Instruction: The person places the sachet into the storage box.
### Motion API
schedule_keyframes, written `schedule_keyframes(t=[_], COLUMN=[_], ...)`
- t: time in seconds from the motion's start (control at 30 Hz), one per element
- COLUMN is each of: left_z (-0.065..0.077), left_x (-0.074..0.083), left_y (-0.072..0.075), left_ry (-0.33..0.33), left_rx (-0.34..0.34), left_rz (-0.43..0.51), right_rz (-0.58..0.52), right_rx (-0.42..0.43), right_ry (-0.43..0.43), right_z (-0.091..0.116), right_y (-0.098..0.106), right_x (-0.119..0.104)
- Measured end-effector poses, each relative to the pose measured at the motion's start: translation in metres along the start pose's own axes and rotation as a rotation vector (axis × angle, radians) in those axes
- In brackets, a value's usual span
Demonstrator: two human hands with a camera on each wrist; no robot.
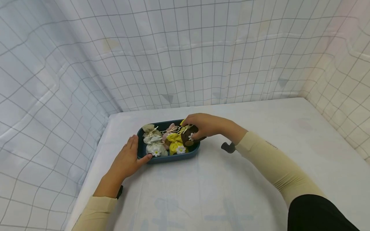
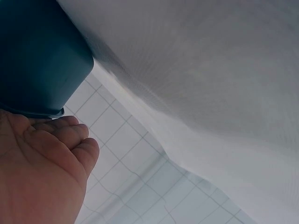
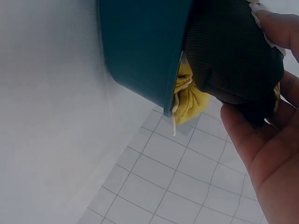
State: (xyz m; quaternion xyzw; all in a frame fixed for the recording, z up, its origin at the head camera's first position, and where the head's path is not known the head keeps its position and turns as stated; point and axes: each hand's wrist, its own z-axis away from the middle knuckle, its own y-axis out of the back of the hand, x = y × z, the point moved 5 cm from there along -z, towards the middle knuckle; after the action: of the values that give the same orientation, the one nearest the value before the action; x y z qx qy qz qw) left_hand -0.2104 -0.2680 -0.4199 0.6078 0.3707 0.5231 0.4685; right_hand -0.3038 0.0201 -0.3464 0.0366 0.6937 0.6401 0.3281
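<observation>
A dark teal tray (image 1: 173,158) holds several small drawstring pouches. My left hand (image 1: 127,158) rests at its left end, fingers along the side and thumb at the front rim. In the left wrist view, those fingers sit right by the tray's rim (image 2: 35,111). At the other end, my right hand (image 1: 203,124) grips a dark brown drawstring pouch (image 3: 233,51) bearing a white flower, thumb in front and fingers behind. A yellow pouch (image 1: 174,149) with a daisy sits beside it. Another yellow pouch (image 3: 190,102) pokes above the tray wall in the right wrist view.
To the left in the tray lie a white pouch (image 1: 154,148) with a daisy and a beige pouch (image 1: 148,129); a pink one (image 1: 171,127) is mid-tray. White cloth covers the table (image 1: 202,192). Grid-patterned curtains (image 1: 202,64) enclose the back and sides.
</observation>
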Motion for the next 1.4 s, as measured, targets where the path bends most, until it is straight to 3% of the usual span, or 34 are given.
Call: schedule_keyframes(t=[0.77,1.1,1.4], left_z=[-0.001,-0.002,-0.002], left_x=[-0.002,-0.003,-0.004], left_y=[-0.002,-0.003,-0.003], left_ry=[0.004,-0.011,0.004], left_rx=[-0.019,-0.014,-0.028], left_rz=[0.005,-0.001,-0.001], right_rz=[-0.089,-0.098,-0.013], right_rx=[0.052,0.026,-0.009], right_ry=[0.008,-0.034,0.000], right_z=[-0.016,-0.007,-0.007], right_y=[-0.032,-0.043,-0.043], right_x=[-0.009,0.001,-0.002])
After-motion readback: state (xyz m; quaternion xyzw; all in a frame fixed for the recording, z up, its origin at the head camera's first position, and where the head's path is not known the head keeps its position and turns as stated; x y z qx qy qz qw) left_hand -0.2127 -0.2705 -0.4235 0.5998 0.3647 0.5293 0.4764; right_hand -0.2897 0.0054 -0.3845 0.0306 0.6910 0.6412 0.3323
